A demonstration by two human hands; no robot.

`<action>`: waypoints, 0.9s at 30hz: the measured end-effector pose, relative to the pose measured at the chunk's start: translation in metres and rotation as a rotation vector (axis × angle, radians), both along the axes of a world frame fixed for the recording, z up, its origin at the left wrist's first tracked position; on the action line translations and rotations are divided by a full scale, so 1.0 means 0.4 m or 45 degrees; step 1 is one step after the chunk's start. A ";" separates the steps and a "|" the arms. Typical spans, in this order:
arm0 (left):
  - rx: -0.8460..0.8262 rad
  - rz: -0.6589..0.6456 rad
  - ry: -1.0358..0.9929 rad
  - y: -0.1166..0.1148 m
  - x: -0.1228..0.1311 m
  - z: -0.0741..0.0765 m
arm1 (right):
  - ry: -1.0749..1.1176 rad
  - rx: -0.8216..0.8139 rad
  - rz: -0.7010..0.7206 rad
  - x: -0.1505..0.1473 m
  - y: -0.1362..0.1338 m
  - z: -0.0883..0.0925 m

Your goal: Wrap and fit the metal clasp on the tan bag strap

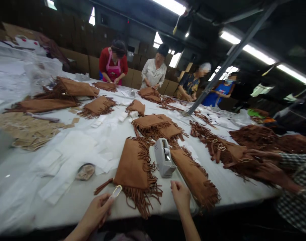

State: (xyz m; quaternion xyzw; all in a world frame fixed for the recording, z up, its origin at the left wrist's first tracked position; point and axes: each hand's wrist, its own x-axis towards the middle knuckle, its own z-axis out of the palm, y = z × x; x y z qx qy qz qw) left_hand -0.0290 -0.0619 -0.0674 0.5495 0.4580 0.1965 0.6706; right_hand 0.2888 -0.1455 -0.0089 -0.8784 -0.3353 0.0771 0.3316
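A dim workshop under strip lights, with a long white counter point(75, 197) strewn with brown fringed pouches. At lower centre the left hand point(97, 211) pinches a gold clasp point(116, 191) on the strap of the nearest fringed pouch point(133, 167) — likely a hardware-fitting step, needing a steady pull next. The right hand point(180, 195) hovers loosely curled, holding nothing, below a tape dispenser point(164, 158). No writing is legible.

A brown suede fringed bag point(134, 167) lay flat on the white table, its gold clasp point(116, 192) at the near corner.
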 end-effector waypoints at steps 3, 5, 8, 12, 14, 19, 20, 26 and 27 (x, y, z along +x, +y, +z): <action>-0.039 -0.007 -0.054 0.009 0.002 0.012 | 0.347 0.030 0.274 -0.103 0.021 -0.006; -0.072 -0.005 -0.080 0.011 0.003 0.014 | 0.602 0.050 0.441 -0.185 0.043 -0.004; -0.070 -0.002 -0.086 0.004 0.006 0.021 | 0.825 0.024 0.630 -0.293 0.075 0.005; 0.024 -0.063 -0.070 -0.008 0.005 0.041 | 0.911 -0.034 0.825 -0.374 0.110 0.006; 0.104 -0.081 -0.062 -0.012 0.002 0.045 | 0.895 -0.059 0.859 -0.395 0.121 -0.004; 0.243 -0.057 -0.029 -0.014 0.001 0.038 | 0.786 -0.107 0.860 -0.426 0.133 -0.031; 0.271 -0.054 -0.017 -0.014 0.004 0.037 | 0.754 -0.121 0.842 -0.429 0.136 -0.033; 0.420 -0.002 0.037 -0.011 0.001 0.066 | 0.628 -0.191 0.799 -0.428 0.152 -0.046; 0.384 0.014 0.026 -0.006 -0.015 0.075 | 0.626 -0.217 0.811 -0.425 0.149 -0.053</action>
